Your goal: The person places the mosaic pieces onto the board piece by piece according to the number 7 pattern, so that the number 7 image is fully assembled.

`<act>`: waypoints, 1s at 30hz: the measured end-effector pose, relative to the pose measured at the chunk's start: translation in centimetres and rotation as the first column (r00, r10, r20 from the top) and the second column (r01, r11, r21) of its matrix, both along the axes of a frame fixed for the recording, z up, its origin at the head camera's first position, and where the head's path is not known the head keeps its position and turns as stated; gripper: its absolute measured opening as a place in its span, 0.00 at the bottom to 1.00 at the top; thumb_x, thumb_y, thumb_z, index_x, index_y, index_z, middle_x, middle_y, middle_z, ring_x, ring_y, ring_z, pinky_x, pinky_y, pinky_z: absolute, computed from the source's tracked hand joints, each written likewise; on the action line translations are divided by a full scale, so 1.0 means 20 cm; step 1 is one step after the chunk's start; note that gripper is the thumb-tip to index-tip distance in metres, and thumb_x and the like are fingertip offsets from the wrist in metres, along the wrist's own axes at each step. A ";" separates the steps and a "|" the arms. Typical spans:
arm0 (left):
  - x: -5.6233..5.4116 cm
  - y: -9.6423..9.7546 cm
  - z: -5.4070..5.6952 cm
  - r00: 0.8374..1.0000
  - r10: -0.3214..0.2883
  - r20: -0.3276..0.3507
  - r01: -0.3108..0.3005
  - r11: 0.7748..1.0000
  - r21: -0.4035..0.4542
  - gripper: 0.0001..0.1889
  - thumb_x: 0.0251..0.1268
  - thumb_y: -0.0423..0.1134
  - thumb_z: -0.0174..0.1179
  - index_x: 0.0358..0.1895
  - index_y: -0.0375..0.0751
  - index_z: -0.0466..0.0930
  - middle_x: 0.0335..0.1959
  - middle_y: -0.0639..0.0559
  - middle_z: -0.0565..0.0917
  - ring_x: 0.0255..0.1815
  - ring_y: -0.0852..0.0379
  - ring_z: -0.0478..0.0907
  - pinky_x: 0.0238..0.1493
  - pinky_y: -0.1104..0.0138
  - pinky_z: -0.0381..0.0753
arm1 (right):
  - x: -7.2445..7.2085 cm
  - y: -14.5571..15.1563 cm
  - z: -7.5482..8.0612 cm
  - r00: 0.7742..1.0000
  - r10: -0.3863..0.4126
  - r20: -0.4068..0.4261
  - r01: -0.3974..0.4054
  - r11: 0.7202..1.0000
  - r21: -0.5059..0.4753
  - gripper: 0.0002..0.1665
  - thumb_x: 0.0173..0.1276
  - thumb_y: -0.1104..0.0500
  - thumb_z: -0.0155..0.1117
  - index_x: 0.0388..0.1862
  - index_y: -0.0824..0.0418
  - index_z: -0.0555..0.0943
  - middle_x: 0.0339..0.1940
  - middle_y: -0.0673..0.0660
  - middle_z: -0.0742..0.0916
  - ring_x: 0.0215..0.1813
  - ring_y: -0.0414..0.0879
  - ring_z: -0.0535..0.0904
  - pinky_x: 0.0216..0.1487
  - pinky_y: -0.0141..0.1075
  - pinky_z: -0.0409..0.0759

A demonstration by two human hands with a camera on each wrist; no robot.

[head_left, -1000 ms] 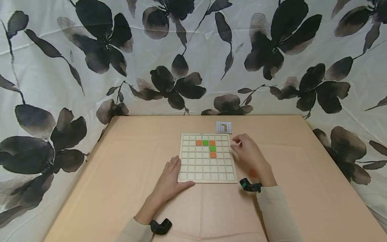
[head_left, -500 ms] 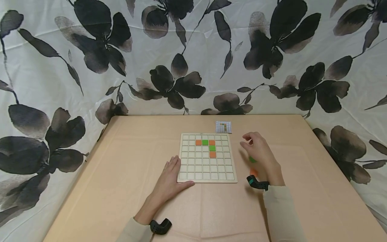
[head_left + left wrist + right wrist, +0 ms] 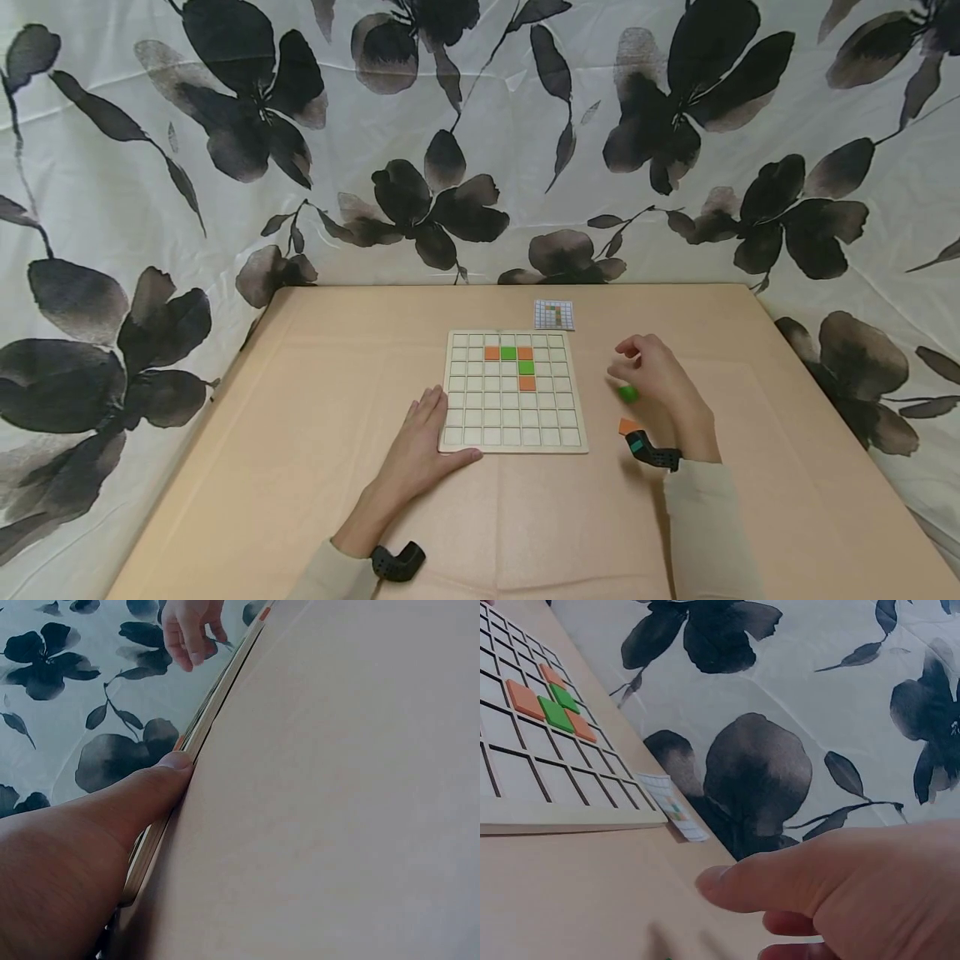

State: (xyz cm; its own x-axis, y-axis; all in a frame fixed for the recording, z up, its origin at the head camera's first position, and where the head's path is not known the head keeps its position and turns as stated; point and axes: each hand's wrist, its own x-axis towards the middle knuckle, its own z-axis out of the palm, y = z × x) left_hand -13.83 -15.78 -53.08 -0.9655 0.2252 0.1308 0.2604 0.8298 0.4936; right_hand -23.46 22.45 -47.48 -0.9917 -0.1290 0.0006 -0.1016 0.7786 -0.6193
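A pale square grid board lies flat on the table, with orange and green square tiles, among them a green tile, set in its upper cells. My left hand rests along the board's left side, fingers straight, and its thumb touches the near edge. Right of the board, my right hand hovers with loosely bent fingers; nothing shows between them. Just below its fingertips lies a loose green tile. Nearer me, an orange tile is partly covered by the right wrist's black camera.
A small printed card with a coloured grid pattern lies behind the board's top right edge. The wooden table ends at a floral cloth hanging behind it. Black wrist cameras sit on both wrists.
My right hand has moved right, away from the board's right edge, uncovering the loose green tile and more of the orange one. My left hand stays still on the board.
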 end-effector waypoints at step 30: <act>0.00 0.00 0.00 1.000 0.002 0.001 -0.002 1.000 -0.001 0.58 0.53 0.68 0.68 0.78 0.31 0.55 0.80 0.36 0.56 0.83 0.43 0.48 0.85 0.53 0.48 | 0.02 0.05 -0.01 0.971 0.046 0.234 -0.053 0.998 0.027 0.25 0.63 0.57 0.74 0.53 0.67 0.75 0.40 0.61 0.79 0.44 0.54 0.74 0.44 0.39 0.75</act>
